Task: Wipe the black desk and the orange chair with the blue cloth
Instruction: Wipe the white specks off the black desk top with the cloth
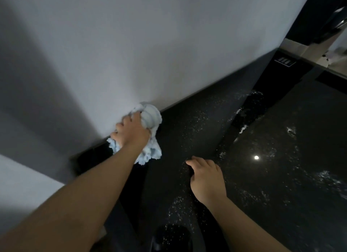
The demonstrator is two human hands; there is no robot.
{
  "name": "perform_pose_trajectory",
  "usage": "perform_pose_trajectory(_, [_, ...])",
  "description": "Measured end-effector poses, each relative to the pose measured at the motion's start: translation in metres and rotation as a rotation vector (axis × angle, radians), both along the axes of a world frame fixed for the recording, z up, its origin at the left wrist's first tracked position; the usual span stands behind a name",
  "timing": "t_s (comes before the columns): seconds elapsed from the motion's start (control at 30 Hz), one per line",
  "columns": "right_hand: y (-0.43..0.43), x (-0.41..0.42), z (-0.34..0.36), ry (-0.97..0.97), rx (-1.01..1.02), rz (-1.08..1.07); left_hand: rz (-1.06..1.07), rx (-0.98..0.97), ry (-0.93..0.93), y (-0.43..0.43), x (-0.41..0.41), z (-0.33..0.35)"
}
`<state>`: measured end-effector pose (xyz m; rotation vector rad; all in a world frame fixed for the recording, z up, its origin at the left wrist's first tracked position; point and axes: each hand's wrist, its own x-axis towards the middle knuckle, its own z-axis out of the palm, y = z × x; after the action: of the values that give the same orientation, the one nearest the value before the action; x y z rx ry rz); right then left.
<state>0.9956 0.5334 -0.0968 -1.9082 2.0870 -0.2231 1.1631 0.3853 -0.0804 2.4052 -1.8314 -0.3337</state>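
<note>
Clenched around a crumpled, fluffy pale blue cloth (151,118), the left grip (132,133) has its fingers curled tight into the fabric, with bunches of it spilling out beyond the knuckles on the far side and beneath the wrist on the near side. That cloth sits at the far left edge of the glossy black bench (187,139), pressed into the line where the dark top meets the plain white wall (150,36). The bare left forearm (84,195) reaches in from the near left corner, stretched almost straight towards the wall.

To the right and nearer, the right grip (206,180) rests on the bench top with nothing in it. Its fingers are loosely bent, and the tips touch the black surface. It lies well apart from the cloth.

Fine white specks and droplets (197,118) are scattered over the bench, thickest between the two grips and out to the right. A small round glint of light (256,157) reflects in the gloss to the right of the right grip. At the far right, a small rectangular panel with pale bars (285,61) is set in a dark upright surface beyond the bench.
</note>
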Motion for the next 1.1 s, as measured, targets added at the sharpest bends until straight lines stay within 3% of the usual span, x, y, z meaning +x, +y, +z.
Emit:
perform_pose_trajectory(0.07, [0.000,0.000,-0.001,-0.001,-0.008,0.000,0.047,0.016,-0.037,-0.010,-0.010,0.001])
perform_pose_trajectory(0.13, [0.000,0.000,-0.001,0.007,-0.025,0.000,-0.063,-0.031,0.028,0.001,-0.032,0.004])
perform_pose_trajectory(0.23, [0.002,-0.001,0.000,-0.003,-0.028,0.009,-0.572,-0.116,0.027,0.050,-0.049,-0.010])
perform_pose_trajectory(0.3, [0.003,-0.004,0.001,-0.009,-0.018,0.023,-0.737,-0.148,0.021,0.064,-0.030,-0.014])
perform_pose_trajectory(0.5, [0.001,-0.004,0.003,-0.008,0.040,0.039,-0.051,-0.056,0.055,0.000,0.007,0.003])
perform_pose_trajectory(0.57, [0.001,-0.003,0.004,0.000,0.038,0.036,-0.143,-0.092,0.054,0.022,-0.012,-0.003])
perform_pose_trajectory(0.7, [0.005,-0.004,0.005,0.022,0.028,0.044,-0.664,-0.168,0.081,0.091,-0.019,-0.025])
perform_pose_trajectory(0.8, [0.010,-0.001,0.005,0.004,0.105,0.045,-0.566,-0.088,0.102,0.065,0.016,-0.012])
perform_pose_trajectory(0.9, [0.008,0.003,0.007,0.003,0.143,0.017,-0.156,-0.034,0.053,0.037,0.061,0.004])
perform_pose_trajectory(0.97, [0.004,0.009,0.011,-0.004,0.141,-0.040,0.003,-0.048,0.084,0.049,0.069,0.005])
perform_pose_trajectory(1.03, [0.003,0.015,0.015,-0.007,0.151,-0.067,-0.094,-0.055,0.039,0.084,0.049,-0.001])
perform_pose_trajectory(1.1, [0.009,0.017,0.019,-0.050,0.155,-0.074,-0.391,-0.102,0.029,0.134,0.014,-0.013])
